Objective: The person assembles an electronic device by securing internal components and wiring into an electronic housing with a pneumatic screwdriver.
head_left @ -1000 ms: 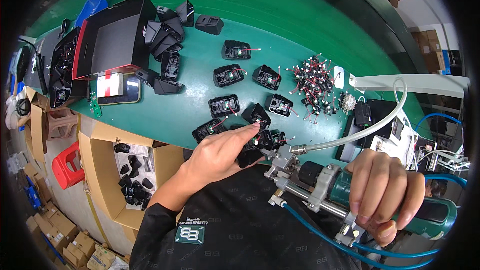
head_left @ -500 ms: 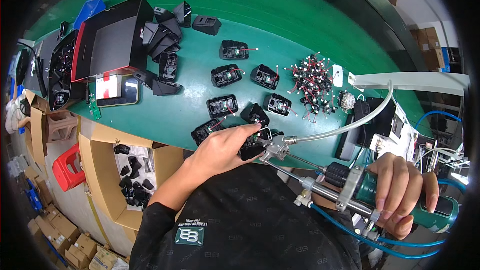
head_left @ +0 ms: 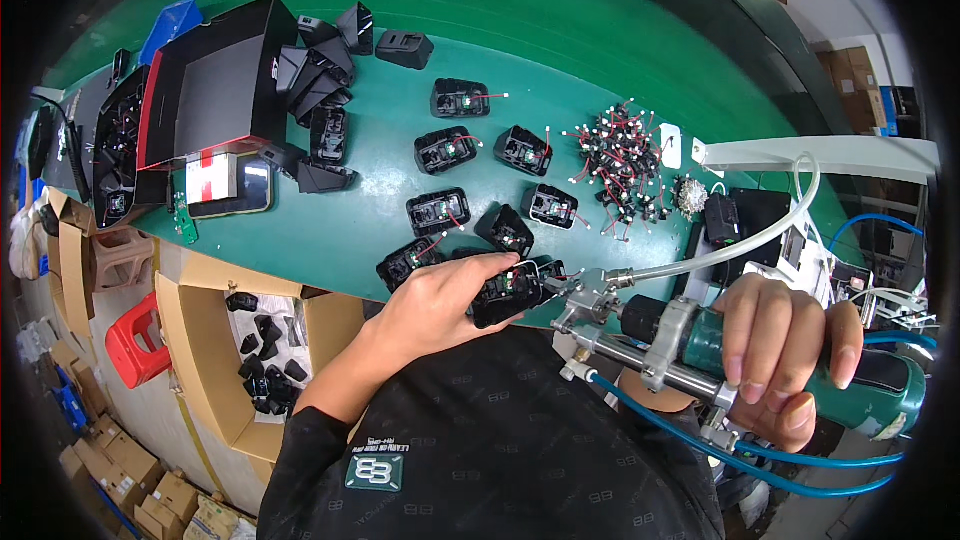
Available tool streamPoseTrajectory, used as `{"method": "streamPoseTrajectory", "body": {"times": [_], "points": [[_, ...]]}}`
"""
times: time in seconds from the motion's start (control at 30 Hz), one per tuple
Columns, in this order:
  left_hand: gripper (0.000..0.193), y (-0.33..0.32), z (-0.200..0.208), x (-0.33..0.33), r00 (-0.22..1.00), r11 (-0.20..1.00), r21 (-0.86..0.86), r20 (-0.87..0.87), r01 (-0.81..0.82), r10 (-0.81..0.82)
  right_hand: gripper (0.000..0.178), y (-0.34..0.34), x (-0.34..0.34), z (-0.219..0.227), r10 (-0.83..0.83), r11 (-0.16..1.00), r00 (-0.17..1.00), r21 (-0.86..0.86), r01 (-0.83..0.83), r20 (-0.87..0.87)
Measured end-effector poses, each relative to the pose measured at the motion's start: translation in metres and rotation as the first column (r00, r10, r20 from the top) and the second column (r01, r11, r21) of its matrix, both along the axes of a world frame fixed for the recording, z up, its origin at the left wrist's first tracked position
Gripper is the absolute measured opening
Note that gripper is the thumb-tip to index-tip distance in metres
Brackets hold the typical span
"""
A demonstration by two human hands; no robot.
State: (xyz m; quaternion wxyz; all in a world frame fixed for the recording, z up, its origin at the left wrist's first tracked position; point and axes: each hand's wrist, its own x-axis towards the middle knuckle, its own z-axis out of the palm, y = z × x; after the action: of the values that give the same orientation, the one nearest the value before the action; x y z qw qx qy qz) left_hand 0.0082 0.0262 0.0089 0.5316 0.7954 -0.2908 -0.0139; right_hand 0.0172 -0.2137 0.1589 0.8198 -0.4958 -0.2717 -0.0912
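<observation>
My left hand is closed around a black plastic housing at the table's near edge, its open side showing small parts. My right hand grips a green power screwdriver mounted on a metal slide rod. The screwdriver's metal feed head points left, its tip at the right end of the held housing; exact contact is hard to make out. A clear hose runs into that head, and blue air tubes trail below. Beyond my left hand lies another black housing.
Several open housings with red wires, such as one housing, sit on the green table. Right of them is a pile of wired connectors. Left stand a black box and stacked black covers. A cardboard carton is below.
The screwdriver has slid left along its rod, closer to the feed head, while the feed head has shifted right relative to the housing. My left hand keeps its hold on the housing.
</observation>
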Motion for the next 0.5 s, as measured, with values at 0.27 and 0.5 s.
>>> {"method": "streamPoseTrajectory", "body": {"times": [0.27, 0.5], "points": [[0.051, -0.0001, 0.0028, 0.0014, 1.000, 1.000, -0.025, 0.006, 0.007, -0.006, 0.039, 0.0034, 0.0031, -0.0021, 0.031, 0.998, 0.999, -0.051, -0.030, 0.008], [0.051, -0.0029, 0.0005, 0.0021, 0.996, 0.997, -0.070, 0.080, 0.031, -0.025, 0.029, 0.0067, 0.0024, -0.0027, 0.023, 0.999, 0.999, -0.045, -0.024, -0.026]]}}
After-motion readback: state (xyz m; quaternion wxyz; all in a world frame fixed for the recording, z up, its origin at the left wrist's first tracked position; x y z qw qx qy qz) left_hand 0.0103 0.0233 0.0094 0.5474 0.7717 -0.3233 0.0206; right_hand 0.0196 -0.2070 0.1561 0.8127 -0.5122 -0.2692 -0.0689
